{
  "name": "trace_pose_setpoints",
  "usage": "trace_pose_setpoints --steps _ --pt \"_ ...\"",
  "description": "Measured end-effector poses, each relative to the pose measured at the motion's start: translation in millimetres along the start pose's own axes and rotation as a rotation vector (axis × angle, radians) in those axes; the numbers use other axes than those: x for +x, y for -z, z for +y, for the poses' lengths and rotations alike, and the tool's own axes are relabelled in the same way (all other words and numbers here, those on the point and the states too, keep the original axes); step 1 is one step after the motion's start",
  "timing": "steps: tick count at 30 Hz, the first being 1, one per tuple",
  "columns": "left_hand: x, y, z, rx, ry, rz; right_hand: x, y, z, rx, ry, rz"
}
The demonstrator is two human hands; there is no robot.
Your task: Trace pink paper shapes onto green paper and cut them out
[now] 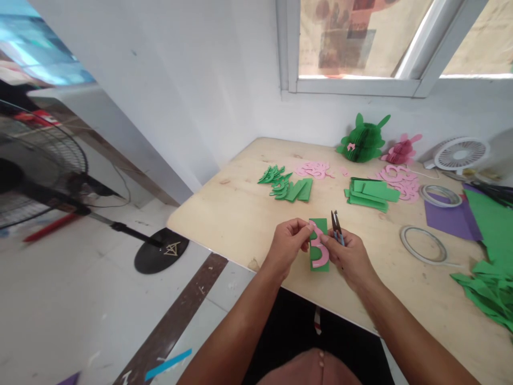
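A pink paper cutout shaped like a 3 point(323, 256) lies against a green paper rectangle point(318, 222) near the front of the table. My left hand point(289, 243) pinches the top of the pink cutout between thumb and fingers, at the rectangle's left edge. In my right hand point(351, 255) is a pair of small scissors point(336, 227), blades pointing away from me and handles within the fingers. The right thumb also presses on the pink cutout's right side. Part of the green rectangle is hidden under the cutout and fingertips.
Green cutouts point(280, 188), pink cutouts point(315, 170) and green strips point(371, 193) lie farther back. Tape rolls point(423, 245), purple paper point(452, 218) and green scraps point(489, 291) are at right. A green paper figure point(364, 141) and a small fan point(460, 153) stand near the wall.
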State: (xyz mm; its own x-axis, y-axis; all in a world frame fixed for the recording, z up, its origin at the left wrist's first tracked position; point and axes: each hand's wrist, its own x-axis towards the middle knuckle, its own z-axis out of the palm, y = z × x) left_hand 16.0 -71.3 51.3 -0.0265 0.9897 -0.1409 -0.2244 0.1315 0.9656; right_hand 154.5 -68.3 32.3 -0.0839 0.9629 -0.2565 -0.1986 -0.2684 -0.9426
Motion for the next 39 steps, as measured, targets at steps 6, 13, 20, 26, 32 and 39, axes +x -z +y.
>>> trace_pose_setpoints --steps 6,13,20,26,32,39 --pt "-0.9 -0.5 1.3 -0.016 0.009 -0.01 0.8 -0.3 -0.1 0.006 0.007 0.003" --pt "-1.3 0.0 1.3 -0.016 0.016 -0.014 1.1 -0.1 1.0 0.007 0.005 0.003" --pt "-1.9 0.5 1.2 -0.001 0.038 -0.011 1.3 0.2 1.3 0.002 0.005 0.012" --pt "-1.4 1.6 -0.7 0.002 0.032 -0.017 1.2 0.2 2.4 -0.001 -0.004 0.025" --pt "-0.8 1.9 0.3 -0.005 0.037 -0.011 0.1 -0.6 1.4 0.018 0.008 0.018" --pt "-0.4 2.4 -0.5 -0.011 0.048 -0.014 -0.5 -1.5 -1.2 -0.008 0.012 0.009"
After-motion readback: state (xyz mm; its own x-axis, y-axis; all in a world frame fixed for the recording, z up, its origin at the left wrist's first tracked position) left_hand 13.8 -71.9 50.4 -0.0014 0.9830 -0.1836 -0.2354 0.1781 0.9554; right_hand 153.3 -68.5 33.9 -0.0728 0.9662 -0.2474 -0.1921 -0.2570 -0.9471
